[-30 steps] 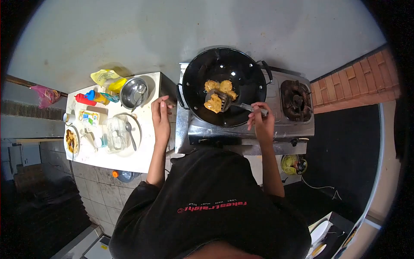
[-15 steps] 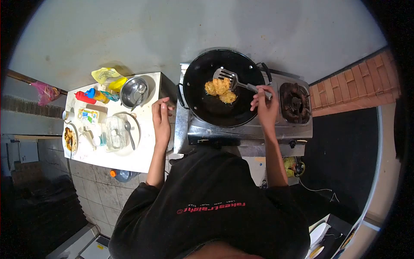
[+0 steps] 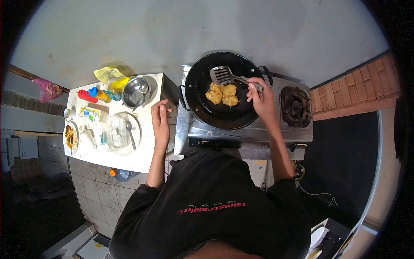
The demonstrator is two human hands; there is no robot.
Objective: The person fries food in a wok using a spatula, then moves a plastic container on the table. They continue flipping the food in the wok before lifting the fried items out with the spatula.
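Observation:
My right hand is closed around the handle of a slotted spatula. The spatula's metal head is over the black wok, just behind several golden battered fritters clustered in its middle. Whether the head touches the wok cannot be made out. The wok sits on the left side of a steel gas stove. My left hand hangs open beside the white table's right edge, holding nothing, with its fingers loosely curved.
On the white table stand a steel bowl with a spoon, red and blue-capped squeeze bottles, a clear container and a plate of food. A bare burner lies right of the wok. A water jug is below the table.
The spatula head has come off the fritters and now lies behind them. One fritter has shifted, so they sit closer together and flatter. My right hand has moved slightly left; my left hand barely differs.

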